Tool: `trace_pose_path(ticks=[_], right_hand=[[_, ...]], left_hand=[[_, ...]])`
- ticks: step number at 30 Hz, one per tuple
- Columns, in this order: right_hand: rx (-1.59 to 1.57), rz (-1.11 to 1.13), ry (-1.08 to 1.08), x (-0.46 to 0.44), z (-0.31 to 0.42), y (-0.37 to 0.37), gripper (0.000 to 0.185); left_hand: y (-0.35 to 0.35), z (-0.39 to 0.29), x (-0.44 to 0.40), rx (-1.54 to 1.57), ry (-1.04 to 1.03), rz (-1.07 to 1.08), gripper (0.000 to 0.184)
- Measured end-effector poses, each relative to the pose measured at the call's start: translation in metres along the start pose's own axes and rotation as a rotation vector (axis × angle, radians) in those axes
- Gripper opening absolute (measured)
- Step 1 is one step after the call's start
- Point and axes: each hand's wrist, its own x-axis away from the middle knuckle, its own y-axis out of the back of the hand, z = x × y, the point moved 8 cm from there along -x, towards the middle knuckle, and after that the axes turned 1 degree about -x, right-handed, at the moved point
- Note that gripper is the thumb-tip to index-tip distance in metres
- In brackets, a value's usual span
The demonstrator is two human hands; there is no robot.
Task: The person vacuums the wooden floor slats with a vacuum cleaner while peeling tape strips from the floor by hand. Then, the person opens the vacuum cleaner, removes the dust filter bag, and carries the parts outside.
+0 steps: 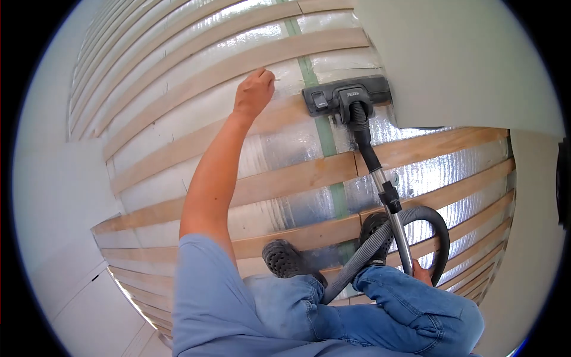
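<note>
Our nozzle lies flat across the slats and foil, beside the white panel, presumably so its underside faces the floor. The tube slopes from it towards our knees, giving us reach while we sit low. Our right hand is closed around its near end, likely to steer it; the hose loops there, leaving slack. Our left hand is over the slats, fingers curled together; we cannot tell whether they pinch anything.
</note>
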Motion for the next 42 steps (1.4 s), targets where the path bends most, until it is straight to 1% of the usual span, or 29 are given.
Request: trace_pose_path(ticks=[2,3,5,7,10,11,12,13,15,16,17,19,21,22,24,25,26,28,29,30,32,33,34,36,37,38,40,41,42], right_hand=[[0.063,0.039,0.038,0.005,0.010,0.013,0.052],[0.014,-0.012,0.059,0.015,0.027,0.032,0.043],[0.009,0.015,0.101,0.028,0.044,0.062,0.042],[0.010,0.038,0.144,0.040,0.057,0.086,0.042],[0.072,0.038,0.132,0.061,0.086,0.122,0.039],[-0.046,0.050,0.058,0.073,0.097,0.131,0.041],[-0.162,0.062,-0.012,0.080,0.104,0.137,0.043],[-0.119,0.059,0.123,0.084,0.108,0.143,0.048],[-0.096,0.049,0.153,0.101,0.119,0.153,0.050],[-0.100,0.031,0.164,0.109,0.130,0.162,0.051],[0.015,0.053,0.013,0.116,0.128,0.173,0.056],[0.098,0.010,0.087,0.124,0.129,0.193,0.057],[0.206,-0.003,0.177,0.136,0.147,0.208,0.060],[0.222,-0.005,0.177,0.138,0.151,0.212,0.060],[0.302,0.115,0.185,0.136,0.155,0.209,0.059],[0.371,0.123,0.264,0.132,0.163,0.202,0.057],[0.386,0.119,0.277,0.130,0.172,0.198,0.057],[0.823,0.030,0.247,0.123,0.209,0.189,0.062],[0.999,0.003,0.336,0.117,0.224,0.182,0.069],[1.013,-0.002,0.349,0.107,0.232,0.180,0.069],[1.121,-0.105,0.593,0.100,0.272,0.171,0.075],[1.124,-0.047,0.578,0.097,0.286,0.162,0.080],[1.134,-0.042,0.588,0.097,0.305,0.152,0.080],[1.145,0.061,0.559,0.111,0.344,0.116,0.083],[1.137,0.097,0.499,0.115,0.361,0.100,0.084],[1.145,0.098,0.501,0.115,0.375,0.090,0.084],[1.063,0.114,0.726,0.126,0.415,0.061,0.081],[1.104,0.123,0.635,0.127,0.432,0.049,0.078],[1.124,0.126,0.636,0.130,0.451,0.038,0.078]], left_hand=[[0.031,0.031,0.027,0.002,0.071,-0.022,0.003],[0.047,0.047,0.047,0.007,0.125,-0.013,0.004],[0.080,0.064,0.097,0.002,0.172,0.060,0.005],[0.113,0.075,0.161,-0.013,0.295,0.104,0.006],[0.153,0.093,0.286,-0.040,0.500,0.065,0.005],[0.163,0.096,0.333,-0.063,0.593,0.051,0.005],[0.175,0.099,0.382,-0.106,0.716,0.001,0.005],[0.188,0.097,0.427,-0.155,0.840,-0.053,0.006],[0.214,0.084,0.504,-0.176,1.094,-0.235,0.008],[0.219,0.077,0.533,-0.184,1.120,-0.263,0.008],[0.225,0.070,0.567,-0.247,1.215,-0.328,0.009],[0.229,0.055,0.614,-0.282,1.372,-0.439,0.010],[0.222,0.045,0.635,-0.266,1.430,-0.488,0.010],[0.222,0.043,0.643,-0.261,1.458,-0.528,0.011],[0.212,0.042,0.652,-0.286,1.544,-0.529,0.012],[0.207,0.044,0.657,-0.308,1.613,-0.523,0.012],[0.207,0.046,0.660,-0.308,1.626,-0.541,0.012],[0.205,0.051,0.653,-0.379,1.563,-0.497,0.014],[0.207,0.054,0.653,-0.375,1.565,-0.491,0.015],[0.209,0.060,0.656,-0.378,1.578,-0.505,0.015],[0.216,0.067,0.672,-0.420,1.599,-0.498,0.015],[0.217,0.066,0.682,-0.429,1.615,-0.499,0.015],[0.216,0.067,0.687,-0.426,1.600,-0.505,0.014],[0.211,0.069,0.693,-0.420,1.591,-0.510,0.013],[0.210,0.067,0.688,-0.473,1.557,-0.496,0.012],[0.209,0.067,0.683,-0.525,1.519,-0.485,0.011],[0.206,0.068,0.681,-0.580,1.530,-0.529,0.010],[0.206,0.068,0.680,-0.626,1.526,-0.551,0.011],[0.204,0.067,0.681,-0.669,1.529,-0.570,0.012]])
